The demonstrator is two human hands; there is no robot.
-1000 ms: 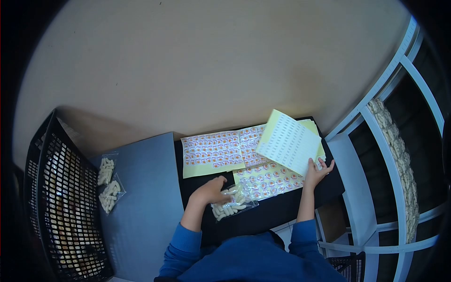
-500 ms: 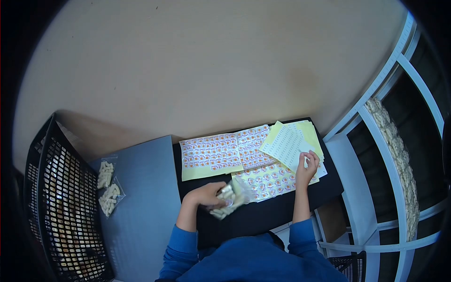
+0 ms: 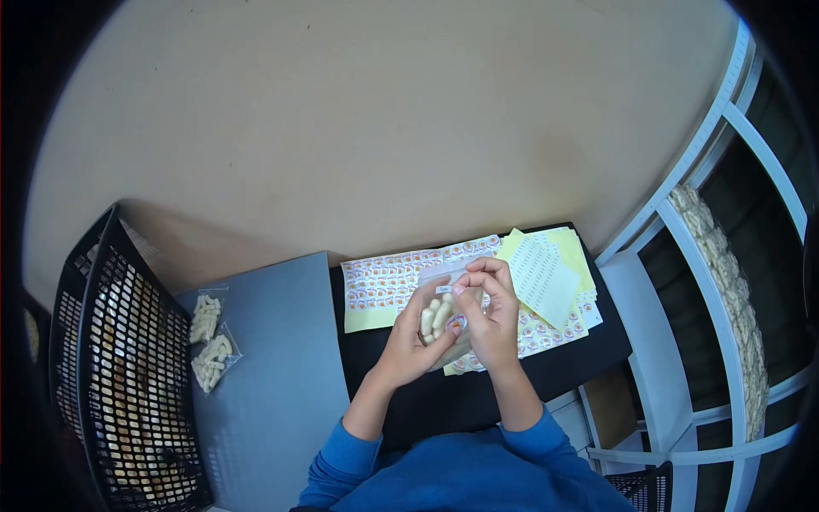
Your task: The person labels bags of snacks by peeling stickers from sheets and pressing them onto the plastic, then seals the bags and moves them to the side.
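Note:
Held up over the black table is a clear plastic bag of pale, finger-shaped pieces, with a round sticker on its front. My left hand grips the bag from the left side, thumb across the front by the sticker. My right hand is at the bag's upper right, fingers pinched at a small white label against the plastic. Whether the label is fully stuck down cannot be made out. Behind my hands lie sheets of round stickers and a sheet of small white labels.
Two more filled bags lie on the grey surface at left, beside a tall black perforated basket. A white-framed rack stands at right, with many pale packed pieces along it.
My left hand has raised the bag and turned it upright, moving right. My right hand has come from the label sheet leftward to the bag, with a small label now at its fingertips.

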